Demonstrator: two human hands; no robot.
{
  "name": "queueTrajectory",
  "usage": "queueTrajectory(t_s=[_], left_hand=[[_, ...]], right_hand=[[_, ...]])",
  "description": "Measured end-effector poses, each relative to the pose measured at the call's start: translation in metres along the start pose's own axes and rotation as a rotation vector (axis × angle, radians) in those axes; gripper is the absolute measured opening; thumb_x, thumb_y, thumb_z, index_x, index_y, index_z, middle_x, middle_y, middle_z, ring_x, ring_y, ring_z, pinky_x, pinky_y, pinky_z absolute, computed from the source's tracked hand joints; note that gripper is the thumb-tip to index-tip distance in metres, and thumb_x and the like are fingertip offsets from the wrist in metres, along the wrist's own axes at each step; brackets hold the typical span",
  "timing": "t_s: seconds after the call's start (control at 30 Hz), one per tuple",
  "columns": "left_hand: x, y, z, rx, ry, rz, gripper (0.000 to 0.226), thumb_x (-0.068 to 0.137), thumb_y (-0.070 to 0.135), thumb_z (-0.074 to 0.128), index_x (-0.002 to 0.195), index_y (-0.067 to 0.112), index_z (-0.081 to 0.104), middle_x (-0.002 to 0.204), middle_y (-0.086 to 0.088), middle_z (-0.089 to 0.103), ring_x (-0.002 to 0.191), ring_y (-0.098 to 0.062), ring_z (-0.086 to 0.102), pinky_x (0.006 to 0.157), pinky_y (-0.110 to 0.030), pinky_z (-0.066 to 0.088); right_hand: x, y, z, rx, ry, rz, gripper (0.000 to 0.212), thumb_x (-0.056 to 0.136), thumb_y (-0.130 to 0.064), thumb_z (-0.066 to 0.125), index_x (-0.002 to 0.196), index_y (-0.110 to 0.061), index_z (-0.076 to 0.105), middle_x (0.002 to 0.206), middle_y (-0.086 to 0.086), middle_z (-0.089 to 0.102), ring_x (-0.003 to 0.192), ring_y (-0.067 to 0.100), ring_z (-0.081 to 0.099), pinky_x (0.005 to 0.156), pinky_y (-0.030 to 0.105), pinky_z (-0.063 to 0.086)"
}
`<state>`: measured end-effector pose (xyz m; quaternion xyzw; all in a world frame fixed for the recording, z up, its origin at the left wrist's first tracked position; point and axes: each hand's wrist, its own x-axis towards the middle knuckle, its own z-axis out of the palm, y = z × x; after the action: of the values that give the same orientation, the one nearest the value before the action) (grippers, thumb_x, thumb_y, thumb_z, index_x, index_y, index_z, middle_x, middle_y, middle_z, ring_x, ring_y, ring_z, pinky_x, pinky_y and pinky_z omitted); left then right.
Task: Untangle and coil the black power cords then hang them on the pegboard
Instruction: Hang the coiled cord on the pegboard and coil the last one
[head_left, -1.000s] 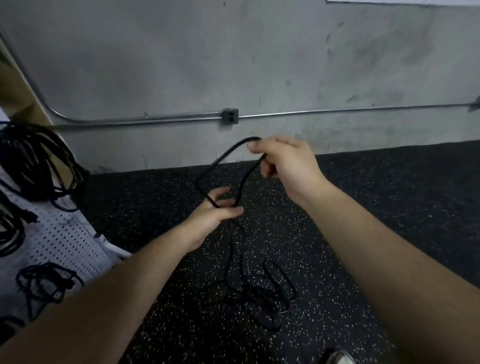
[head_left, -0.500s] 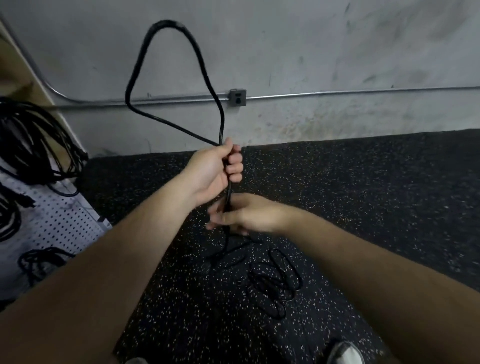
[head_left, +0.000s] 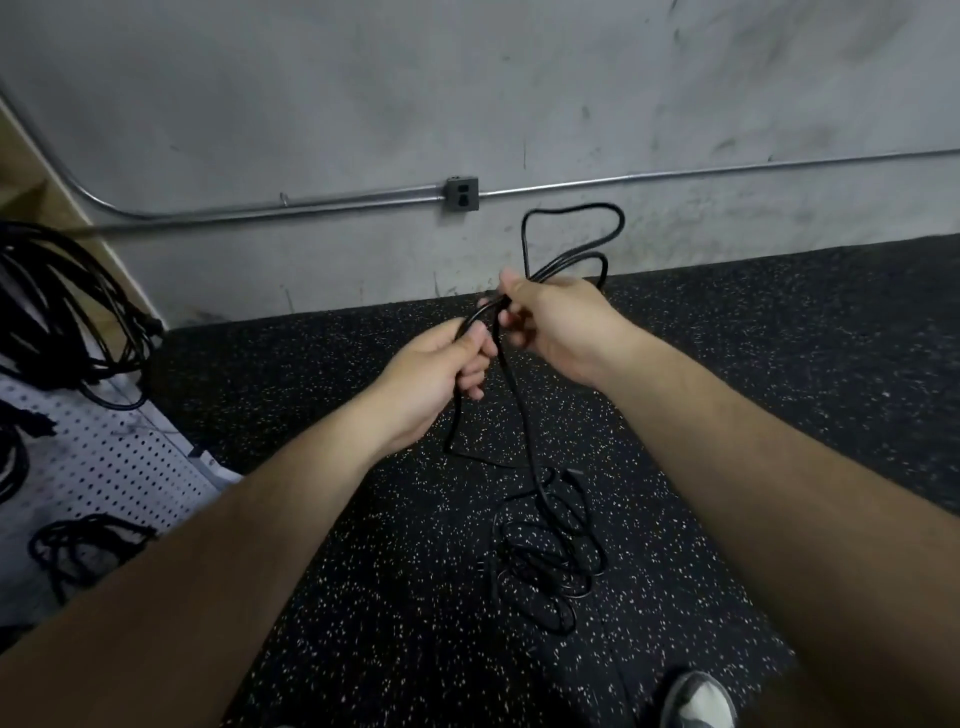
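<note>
Hands: left hand gripping black cord, right hand holding loops

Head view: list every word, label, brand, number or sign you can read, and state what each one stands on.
No text can be read in this view.
Small pale patch at the pegboard edge: may be a label, too blurred to read.
Outlet box on the wall: no legible marking.
Power cord: no print can be made out.
Shoe: no readable brand.
</note>
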<state>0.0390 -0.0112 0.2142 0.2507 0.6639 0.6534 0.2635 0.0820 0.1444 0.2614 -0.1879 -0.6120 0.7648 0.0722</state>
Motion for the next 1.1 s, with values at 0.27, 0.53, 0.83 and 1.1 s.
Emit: queueTrajectory(t_s=[0.27,0.53,0.83,1.1], left_hand=[[-0.019,-0.005,0.029,0.454,0.288,0.023,0.038,0.097,0.054,0.058,0.121,0.026,0.047,0.123,0.006,0.05,0.11,-0.006,0.054,0.09,-0.023,0.046],[-0.035,-0.007,0.032,0.451,0.17,-0.163,0.034,0.104,0.046,0.048,0.09,0.019,0.063,0.067,0.004,0.059,0.059,-0.012,0.058,0.068,-0.034,0.056],[-0.034,0.034,-0.009,0.533,0.248,0.154,0.016,0.097,0.031,0.064,0.087,0.03,0.076,0.074,-0.011,0.071,0.063,-0.03,0.057,0.062,-0.032,0.04],[-0.024,0.043,-0.037,-0.012,0.37,0.164,0.031,0.09,0.045,0.064,0.093,0.015,0.073,0.064,0.008,0.055,0.056,-0.009,0.046,0.057,-0.023,0.04]], right_hand=[[-0.001,-0.01,-0.007,0.326,0.2,0.013,0.016,0.103,-0.006,0.054,0.113,0.006,0.058,0.1,0.023,0.069,0.055,0.013,0.063,0.052,0.021,0.055],[-0.005,-0.027,-0.013,0.602,0.276,0.036,0.028,0.102,-0.005,0.055,0.129,0.004,0.052,0.105,0.026,0.066,0.077,0.026,0.075,0.068,0.033,0.064],[-0.021,-0.009,-0.024,-1.019,-0.103,-0.052,0.043,0.092,-0.026,0.064,0.135,-0.023,0.058,0.128,-0.005,0.064,0.109,0.014,0.06,0.093,0.035,0.047],[-0.017,0.008,-0.005,-0.669,-0.239,-0.23,0.017,0.107,-0.014,0.048,0.101,-0.012,0.064,0.086,0.002,0.072,0.085,0.021,0.074,0.087,0.04,0.059]])
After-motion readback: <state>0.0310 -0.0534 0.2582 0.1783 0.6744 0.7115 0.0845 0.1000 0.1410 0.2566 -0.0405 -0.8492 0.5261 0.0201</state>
